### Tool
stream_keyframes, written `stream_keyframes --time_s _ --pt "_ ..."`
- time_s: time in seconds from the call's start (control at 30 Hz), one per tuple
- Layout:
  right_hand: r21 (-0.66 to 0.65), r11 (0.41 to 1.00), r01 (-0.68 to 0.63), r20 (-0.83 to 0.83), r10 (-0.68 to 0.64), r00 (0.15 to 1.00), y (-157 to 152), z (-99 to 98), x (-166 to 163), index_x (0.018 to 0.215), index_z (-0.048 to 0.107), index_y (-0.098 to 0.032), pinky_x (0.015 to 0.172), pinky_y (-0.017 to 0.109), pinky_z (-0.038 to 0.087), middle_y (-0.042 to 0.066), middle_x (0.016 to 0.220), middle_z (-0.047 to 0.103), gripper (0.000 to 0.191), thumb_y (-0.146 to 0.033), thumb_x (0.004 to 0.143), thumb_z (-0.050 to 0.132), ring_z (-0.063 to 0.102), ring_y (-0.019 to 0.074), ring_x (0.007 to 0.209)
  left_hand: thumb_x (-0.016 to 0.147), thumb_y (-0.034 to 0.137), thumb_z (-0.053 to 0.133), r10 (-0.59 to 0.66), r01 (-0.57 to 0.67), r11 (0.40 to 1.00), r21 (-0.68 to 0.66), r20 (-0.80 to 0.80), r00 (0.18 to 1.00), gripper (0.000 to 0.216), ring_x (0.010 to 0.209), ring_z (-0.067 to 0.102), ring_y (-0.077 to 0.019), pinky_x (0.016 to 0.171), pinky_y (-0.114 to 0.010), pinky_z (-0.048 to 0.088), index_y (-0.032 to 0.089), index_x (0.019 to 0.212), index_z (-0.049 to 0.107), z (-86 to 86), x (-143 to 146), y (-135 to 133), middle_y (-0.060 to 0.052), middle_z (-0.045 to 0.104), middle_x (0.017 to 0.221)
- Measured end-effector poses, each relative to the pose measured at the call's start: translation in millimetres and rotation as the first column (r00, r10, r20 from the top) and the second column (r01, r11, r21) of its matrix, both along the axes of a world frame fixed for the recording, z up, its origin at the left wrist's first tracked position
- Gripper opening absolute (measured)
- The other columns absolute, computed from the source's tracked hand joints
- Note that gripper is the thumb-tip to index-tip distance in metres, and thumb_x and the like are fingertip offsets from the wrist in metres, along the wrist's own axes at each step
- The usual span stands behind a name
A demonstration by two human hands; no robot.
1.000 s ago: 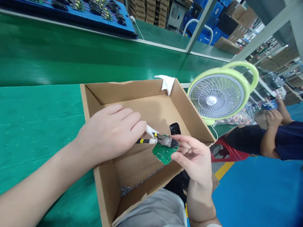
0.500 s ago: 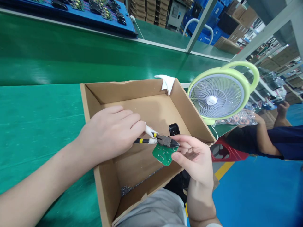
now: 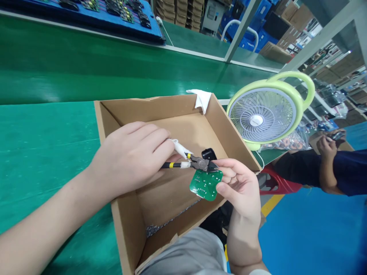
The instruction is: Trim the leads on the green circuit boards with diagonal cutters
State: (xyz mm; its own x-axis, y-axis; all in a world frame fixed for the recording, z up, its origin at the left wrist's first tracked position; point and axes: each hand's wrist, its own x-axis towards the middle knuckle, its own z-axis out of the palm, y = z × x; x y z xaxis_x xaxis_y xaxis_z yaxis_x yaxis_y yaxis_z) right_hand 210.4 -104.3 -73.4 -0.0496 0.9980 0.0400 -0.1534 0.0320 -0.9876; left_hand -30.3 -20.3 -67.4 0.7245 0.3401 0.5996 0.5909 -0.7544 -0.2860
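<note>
My left hand (image 3: 134, 156) is wrapped round the handles of a pair of side cutters (image 3: 200, 163), whose grips show white wrapping and yellow bands. Their dark jaws lie at the upper edge of a green circuit board (image 3: 205, 185). Thumb and fingers of my right hand (image 3: 239, 185) pinch that board at its right side. A black plastic part (image 3: 209, 154) sits just behind the jaws; whether it is joined to the board I cannot tell. Both hands are above an open cardboard box (image 3: 177, 128), and silvery bits lie along its near inner edge.
A white cloth or paper (image 3: 202, 100) hangs over the box's far corner. A light-green fan (image 3: 262, 114) stands to the right. Across the green bench (image 3: 48, 145), a blue tray (image 3: 156, 28) bears boards and black parts. A co-worker's arm (image 3: 328, 164) is at far right, near a red stool (image 3: 279, 183).
The circuit board has turned to show more of its face and shifted slightly right. The cutter jaws have moved a little up along its edge. The co-worker's hands have changed position.
</note>
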Motion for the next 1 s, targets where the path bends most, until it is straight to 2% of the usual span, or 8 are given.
stream_keyframes --time_s 0.2,0.43,0.67,0.83,1.0 --pt "-0.009 1.000 0.014 0.071 -0.013 0.997 -0.9 1.0 -0.4 0.103 0.072 -0.022 0.058 0.027 0.064 0.005 0.079 0.081 0.036 -0.039 0.077 0.090 0.076 0.0201 0.067 0.102 0.023 0.046 0.019 -0.018 0.999 0.036 -0.032 0.999 0.032 0.071 0.060 -0.0209 0.063 -0.033 0.045 0.022 0.073 0.058 0.0 -1.5 -0.9 -0.006 0.069 0.079" --pt "-0.028 1.000 0.004 0.033 -0.003 0.999 0.6 -3.9 6.5 0.105 0.074 -0.023 0.050 0.026 0.063 0.004 0.079 0.080 0.037 -0.044 0.079 0.088 0.073 0.0185 0.059 0.101 0.024 0.049 0.037 -0.037 0.999 0.005 0.030 0.999 0.024 0.071 0.060 -0.0203 0.062 -0.033 0.045 0.022 0.079 0.056 -2.4 -3.4 1.6 -0.005 0.069 0.081" --pt "-0.021 1.000 -0.020 -0.023 0.020 1.000 0.7 -6.1 9.8 0.106 0.079 -0.024 0.052 0.024 0.063 0.001 0.076 0.079 0.031 -0.039 0.081 0.088 0.074 0.0172 0.060 0.099 0.017 0.046 0.010 -0.009 1.000 -0.024 0.038 0.999 0.021 0.070 0.062 -0.0214 0.062 -0.034 0.046 0.021 0.081 0.055 -1.0 -3.2 0.6 -0.006 0.070 0.080" --pt "-0.042 0.999 0.005 -0.040 -0.007 0.999 0.3 -6.6 9.1 0.105 0.081 -0.024 0.053 0.023 0.064 0.001 0.074 0.079 0.019 -0.038 0.093 0.076 0.074 0.0161 0.057 0.100 0.018 0.042 0.009 -0.008 1.000 -0.030 0.015 1.000 0.023 0.070 0.061 -0.0208 0.062 -0.034 0.045 0.021 0.080 0.054 0.0 -1.9 0.5 -0.006 0.069 0.080" --pt "-0.073 0.997 -0.003 -0.081 -0.003 0.997 0.0 -6.3 10.0 0.103 0.083 -0.028 0.055 0.019 0.064 -0.001 0.074 0.079 0.015 -0.037 0.094 0.076 0.075 0.0137 0.061 0.102 0.022 0.041 -0.003 0.004 1.000 -0.031 0.043 0.999 0.024 0.071 0.060 -0.0209 0.061 -0.034 0.043 0.022 0.083 0.054 -5.0 -3.4 3.5 -0.004 0.065 0.077"
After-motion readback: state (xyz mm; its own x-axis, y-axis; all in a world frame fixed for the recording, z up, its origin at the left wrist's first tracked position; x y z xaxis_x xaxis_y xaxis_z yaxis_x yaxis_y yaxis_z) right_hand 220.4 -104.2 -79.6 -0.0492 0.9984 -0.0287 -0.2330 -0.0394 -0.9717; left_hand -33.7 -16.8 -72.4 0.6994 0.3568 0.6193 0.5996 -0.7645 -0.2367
